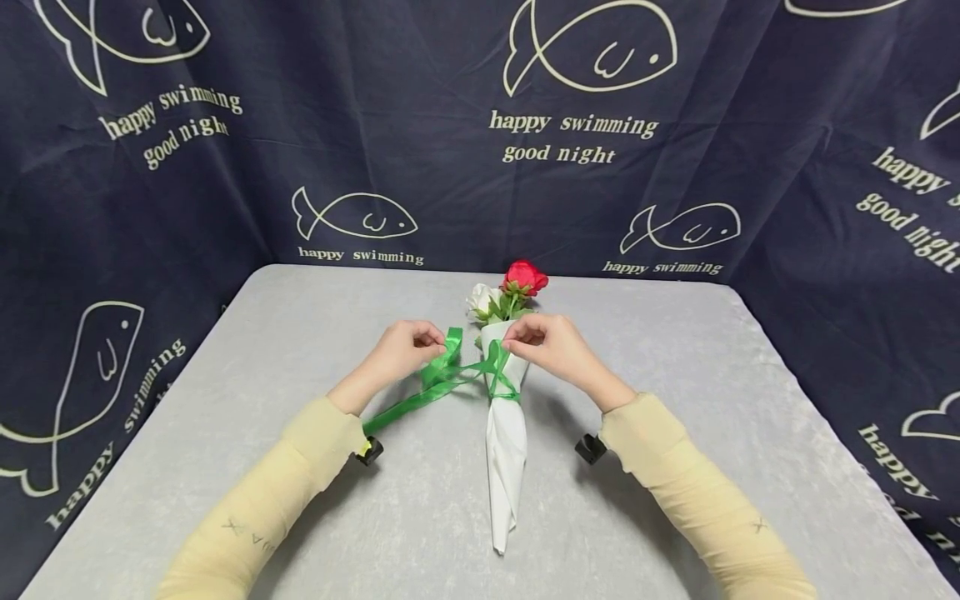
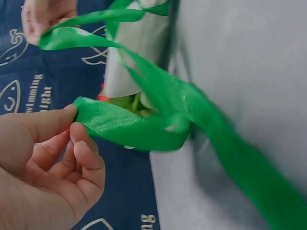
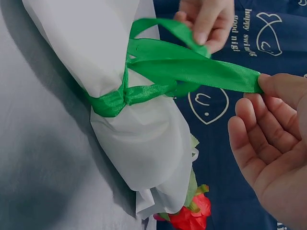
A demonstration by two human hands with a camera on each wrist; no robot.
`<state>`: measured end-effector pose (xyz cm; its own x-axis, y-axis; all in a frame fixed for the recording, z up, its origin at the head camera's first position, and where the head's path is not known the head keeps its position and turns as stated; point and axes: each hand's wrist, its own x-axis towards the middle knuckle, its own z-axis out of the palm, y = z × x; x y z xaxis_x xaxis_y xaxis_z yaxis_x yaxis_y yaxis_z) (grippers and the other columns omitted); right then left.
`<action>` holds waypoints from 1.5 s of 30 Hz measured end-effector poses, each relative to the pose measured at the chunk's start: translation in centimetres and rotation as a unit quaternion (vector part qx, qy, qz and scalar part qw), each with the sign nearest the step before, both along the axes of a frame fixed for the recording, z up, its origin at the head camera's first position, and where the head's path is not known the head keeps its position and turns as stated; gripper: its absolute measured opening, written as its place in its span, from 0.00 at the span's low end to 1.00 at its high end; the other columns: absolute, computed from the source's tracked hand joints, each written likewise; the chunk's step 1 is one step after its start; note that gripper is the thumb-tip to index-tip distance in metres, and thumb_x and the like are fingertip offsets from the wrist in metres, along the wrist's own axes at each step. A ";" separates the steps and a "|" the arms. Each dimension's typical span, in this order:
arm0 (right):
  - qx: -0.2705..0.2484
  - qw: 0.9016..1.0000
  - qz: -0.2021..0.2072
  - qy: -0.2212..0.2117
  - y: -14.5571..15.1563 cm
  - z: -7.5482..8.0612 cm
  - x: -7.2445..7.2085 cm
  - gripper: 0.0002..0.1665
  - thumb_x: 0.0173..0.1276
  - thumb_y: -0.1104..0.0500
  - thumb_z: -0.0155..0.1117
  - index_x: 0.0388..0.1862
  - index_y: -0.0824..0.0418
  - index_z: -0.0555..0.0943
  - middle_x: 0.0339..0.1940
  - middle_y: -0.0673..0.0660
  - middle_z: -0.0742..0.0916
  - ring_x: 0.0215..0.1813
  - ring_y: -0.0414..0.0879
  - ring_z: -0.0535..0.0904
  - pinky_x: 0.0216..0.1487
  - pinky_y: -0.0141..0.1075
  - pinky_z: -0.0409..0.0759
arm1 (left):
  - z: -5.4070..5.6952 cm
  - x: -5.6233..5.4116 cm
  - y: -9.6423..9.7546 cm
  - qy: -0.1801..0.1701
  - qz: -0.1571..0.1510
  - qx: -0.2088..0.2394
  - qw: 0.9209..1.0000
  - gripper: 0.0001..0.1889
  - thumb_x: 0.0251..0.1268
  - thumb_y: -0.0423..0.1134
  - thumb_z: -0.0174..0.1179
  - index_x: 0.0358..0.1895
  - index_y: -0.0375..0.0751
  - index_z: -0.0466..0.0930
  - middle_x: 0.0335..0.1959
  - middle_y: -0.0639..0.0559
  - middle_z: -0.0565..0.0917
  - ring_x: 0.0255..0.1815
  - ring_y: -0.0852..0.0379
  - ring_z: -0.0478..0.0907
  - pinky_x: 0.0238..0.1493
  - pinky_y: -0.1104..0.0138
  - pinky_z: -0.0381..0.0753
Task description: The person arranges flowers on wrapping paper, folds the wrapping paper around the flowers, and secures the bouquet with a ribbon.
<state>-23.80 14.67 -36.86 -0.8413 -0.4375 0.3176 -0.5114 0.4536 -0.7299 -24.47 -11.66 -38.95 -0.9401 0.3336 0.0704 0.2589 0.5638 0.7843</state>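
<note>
A bouquet wrapped in white paper (image 1: 507, 450) lies on the table, a red rose (image 1: 524, 277) and a white rose (image 1: 483, 300) showing at its far end. Green ribbon (image 3: 109, 103) circles the wrap's middle. To the left of the bouquet, my left hand (image 1: 407, 348) pinches a loop of the ribbon (image 2: 139, 129) between thumb and index finger. Over the upper wrap, my right hand (image 1: 553, 343) pinches another ribbon loop (image 3: 225, 76) in the same way. A long ribbon tail (image 2: 240, 158) runs from the left loop toward the left forearm.
The grey-covered table (image 1: 637, 517) spreads around the bouquet. Behind and beside it hangs a dark blue curtain (image 1: 450, 167) with fish drawings and lettering. Black wrist devices (image 1: 591, 448) sit below both sleeves.
</note>
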 end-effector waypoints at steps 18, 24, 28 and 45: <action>-0.005 0.993 0.011 -0.118 0.6 0.3 -2.0 0.06 0.60 0.61 0.67 0.32 0.64 0.82 0.23 0.55 0.84 0.25 0.48 0.80 0.29 0.33 0.78 | 5.0 4.7 0.6 0.153 -0.019 0.105 0.982 0.04 0.61 0.30 0.61 0.38 0.37 0.82 0.28 0.49 0.84 0.27 0.55 0.78 0.30 0.70 0.77; -0.020 0.986 0.010 -0.168 0.9 0.0 -2.5 0.09 0.61 0.60 0.67 0.35 0.65 0.82 0.25 0.57 0.85 0.26 0.42 0.80 0.40 0.48 0.81 | 4.9 6.0 2.9 0.199 -0.070 0.091 0.973 0.04 0.59 0.30 0.63 0.36 0.40 0.84 0.28 0.53 0.80 0.27 0.62 0.74 0.29 0.71 0.77; -0.012 0.983 0.005 -0.183 1.0 0.2 -2.7 0.10 0.62 0.58 0.66 0.36 0.65 0.83 0.24 0.53 0.85 0.27 0.42 0.81 0.40 0.45 0.82 | 4.1 6.2 4.7 0.202 -0.114 0.049 0.971 0.03 0.58 0.30 0.63 0.35 0.40 0.84 0.29 0.53 0.80 0.26 0.64 0.73 0.28 0.74 0.76; 0.009 0.983 0.031 -0.182 0.8 1.1 -2.5 0.08 0.63 0.61 0.65 0.37 0.66 0.83 0.25 0.57 0.85 0.29 0.42 0.81 0.42 0.42 0.81 | 1.5 6.0 10.4 0.122 -0.209 -0.048 0.969 0.06 0.63 0.34 0.60 0.41 0.41 0.84 0.33 0.54 0.86 0.31 0.69 0.79 0.34 0.78 0.75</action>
<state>-26.31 15.52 -35.74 -0.8696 -0.4937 -0.0070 -0.2454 0.4444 -0.8616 -18.52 -1.30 -37.47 -0.6803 0.6982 0.2228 0.6515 0.4368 0.6204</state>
